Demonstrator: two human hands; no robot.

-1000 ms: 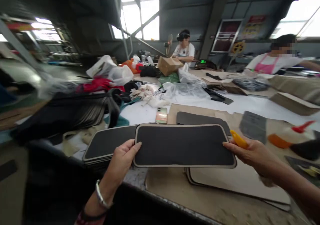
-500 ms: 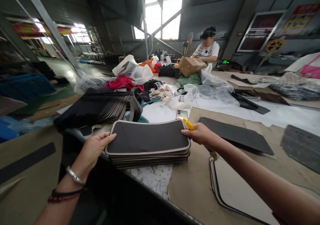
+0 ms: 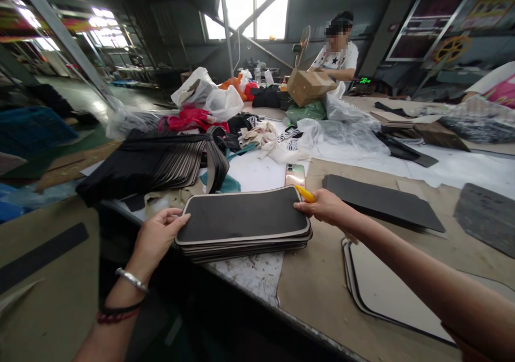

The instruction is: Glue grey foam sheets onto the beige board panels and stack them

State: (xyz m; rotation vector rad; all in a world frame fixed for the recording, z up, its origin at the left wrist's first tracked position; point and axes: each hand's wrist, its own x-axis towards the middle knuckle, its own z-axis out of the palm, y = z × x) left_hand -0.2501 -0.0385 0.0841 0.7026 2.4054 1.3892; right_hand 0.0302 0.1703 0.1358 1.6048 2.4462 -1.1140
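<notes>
A dark grey panel (image 3: 243,215) with rounded corners and a pale border lies on top of a stack of similar panels (image 3: 249,248) at the table's front edge. On its left edge, my left hand (image 3: 159,236) grips with the thumb on top and the fingers mostly hidden. My right hand (image 3: 322,207) pinches the opposite edge and also holds a yellow tool (image 3: 304,193), of which only the smooth yellow end shows. Just behind the panel lies a phone (image 3: 295,175).
Black-edged panels (image 3: 161,161) lean in a row at the left. Pale panels (image 3: 402,281) and dark sheets (image 3: 382,201) lie on brown paper at the right. Plastic bags, cloth and a cardboard box (image 3: 309,86) cover the far table, where another person (image 3: 337,53) works.
My view has shifted slightly. The top panel's near edge, bowed before, now looks straighter, and it sits closer on the stack. Both hands keep their hold.
</notes>
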